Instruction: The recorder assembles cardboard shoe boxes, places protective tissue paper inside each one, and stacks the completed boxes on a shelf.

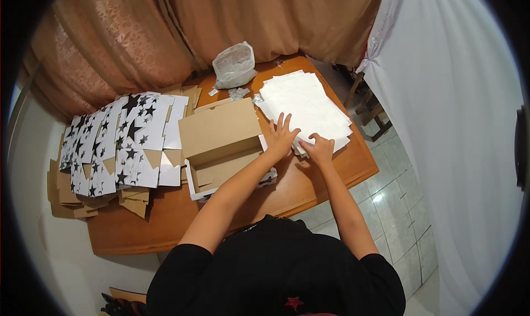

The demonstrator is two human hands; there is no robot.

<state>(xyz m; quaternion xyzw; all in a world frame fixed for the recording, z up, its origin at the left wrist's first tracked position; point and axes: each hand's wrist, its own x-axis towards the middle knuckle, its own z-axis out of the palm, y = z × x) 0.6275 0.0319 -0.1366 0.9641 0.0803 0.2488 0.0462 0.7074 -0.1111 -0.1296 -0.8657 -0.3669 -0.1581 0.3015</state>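
Note:
A pile of white paper sheets [301, 103] lies loosely stacked on the right part of the table. My left hand [282, 137] rests on its near left corner with the fingers spread. Beside it, my right hand [320, 149] has its fingers curled at the pile's near edge, thumb and forefinger pinching the paper there. How many sheets it grips cannot be made out. Left of the pile stands an open cardboard box [221, 129], brown inside with its lid raised and star-patterned white outside. My left forearm crosses over the box's near right side and hides part of it.
Overlapping flat star-printed cardboard pieces [130, 134] cover the table's left side, with plain brown undersides showing. A translucent plastic bag [234, 66] stands at the back, small crumpled scraps [238, 93] before it. The wooden table [298, 186] ends close to my body; curtains hang behind and right.

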